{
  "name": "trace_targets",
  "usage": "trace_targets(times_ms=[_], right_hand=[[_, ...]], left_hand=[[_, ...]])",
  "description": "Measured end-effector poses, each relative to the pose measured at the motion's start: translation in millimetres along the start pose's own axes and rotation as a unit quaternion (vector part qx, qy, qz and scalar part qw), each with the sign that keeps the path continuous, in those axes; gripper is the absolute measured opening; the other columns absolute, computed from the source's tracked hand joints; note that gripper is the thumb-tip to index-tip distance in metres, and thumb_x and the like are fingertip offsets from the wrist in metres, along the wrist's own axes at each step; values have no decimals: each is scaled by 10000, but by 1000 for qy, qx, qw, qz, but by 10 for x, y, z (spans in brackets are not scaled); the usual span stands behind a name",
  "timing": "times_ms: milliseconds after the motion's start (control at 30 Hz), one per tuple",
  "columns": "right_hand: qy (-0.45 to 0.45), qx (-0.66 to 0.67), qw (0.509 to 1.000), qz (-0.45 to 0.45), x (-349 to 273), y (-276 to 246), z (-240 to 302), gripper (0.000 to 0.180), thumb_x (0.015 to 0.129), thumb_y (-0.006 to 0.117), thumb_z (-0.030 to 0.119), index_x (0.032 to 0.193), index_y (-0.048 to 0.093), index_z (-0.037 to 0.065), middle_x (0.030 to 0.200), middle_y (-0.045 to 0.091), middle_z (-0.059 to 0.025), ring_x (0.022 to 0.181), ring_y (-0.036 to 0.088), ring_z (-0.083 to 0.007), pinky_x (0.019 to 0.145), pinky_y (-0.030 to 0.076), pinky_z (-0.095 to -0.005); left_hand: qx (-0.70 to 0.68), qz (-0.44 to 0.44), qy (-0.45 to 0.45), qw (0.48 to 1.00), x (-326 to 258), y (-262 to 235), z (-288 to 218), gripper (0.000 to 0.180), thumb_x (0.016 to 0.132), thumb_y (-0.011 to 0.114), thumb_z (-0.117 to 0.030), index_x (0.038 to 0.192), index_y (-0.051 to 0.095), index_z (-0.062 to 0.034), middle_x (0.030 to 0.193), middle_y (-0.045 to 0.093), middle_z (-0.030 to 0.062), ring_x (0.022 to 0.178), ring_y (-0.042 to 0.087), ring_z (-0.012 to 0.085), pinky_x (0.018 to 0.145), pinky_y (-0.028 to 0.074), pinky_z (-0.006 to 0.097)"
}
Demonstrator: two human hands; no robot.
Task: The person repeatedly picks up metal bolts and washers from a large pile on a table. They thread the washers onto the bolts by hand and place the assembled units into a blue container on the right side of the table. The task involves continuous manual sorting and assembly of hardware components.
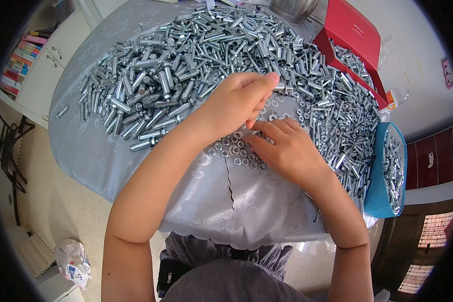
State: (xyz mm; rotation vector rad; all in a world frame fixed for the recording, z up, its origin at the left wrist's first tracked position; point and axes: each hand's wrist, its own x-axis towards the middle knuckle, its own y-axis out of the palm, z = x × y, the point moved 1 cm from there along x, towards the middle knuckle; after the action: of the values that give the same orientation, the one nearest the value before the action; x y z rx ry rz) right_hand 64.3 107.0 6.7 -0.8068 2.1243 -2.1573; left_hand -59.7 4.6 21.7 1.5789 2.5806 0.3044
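Two hands at the table's (110,166) near edge: right hand (287,148), fingers flat on loose nuts (236,151); left hand (236,100), fingertips pinched, contents hidden. Beyond: uncountable steel sleeves (151,95); far corner, one red box (350,30); right edge, one blue box (377,191)

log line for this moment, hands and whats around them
left hand: fingers pinched together over nuts | right hand: flat on nuts | left: sleeve anchors | right: bolts, red box, blue box
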Motion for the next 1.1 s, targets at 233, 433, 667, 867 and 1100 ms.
trace_targets(times_ms=[233,433,667,867,1100], right_hand=[[-66,-18,998,-2,3,31,-65,186,683,577,119,859,598,63,843,558,-24,751,550,-165,685,431,-288],[11,61,996,-65,-85,-271,-132,232,627,707,108,826,600,56,870,586,-47,734,577,-206,646,446,-306],[212,223,932,-190,-681,-418,-121,234,652,700,51,869,616,18,893,603,-93,737,575,-167,634,443,-262],[267,297,874,-277,-811,-300,-209,208,710,653,-5,913,610,-6,917,591,-98,686,520,-112,600,413,-219],[300,374,847,-229,-838,-208,-184,205,750,657,23,949,614,-1,967,589,-108,728,544,-128,639,442,-234]], left_hand=[[15,-1,4,1000,-8,17,-27,402,893,461,-386,616,372,-109,499,307,-61,437,297,51,456,340,235],[-1,5,2,1000,-22,4,-28,395,895,465,-380,621,388,-105,506,316,-62,434,303,50,455,348,234],[49,59,-42,996,-56,166,59,360,904,468,-349,657,429,-91,546,320,-60,455,300,47,454,355,227],[90,116,-91,985,-95,365,229,336,927,439,-332,723,461,-66,577,342,-52,490,311,45,460,336,223],[76,155,-116,978,-120,483,290,324,939,410,-328,740,446,-76,598,343,-52,516,303,44,482,321,211]])
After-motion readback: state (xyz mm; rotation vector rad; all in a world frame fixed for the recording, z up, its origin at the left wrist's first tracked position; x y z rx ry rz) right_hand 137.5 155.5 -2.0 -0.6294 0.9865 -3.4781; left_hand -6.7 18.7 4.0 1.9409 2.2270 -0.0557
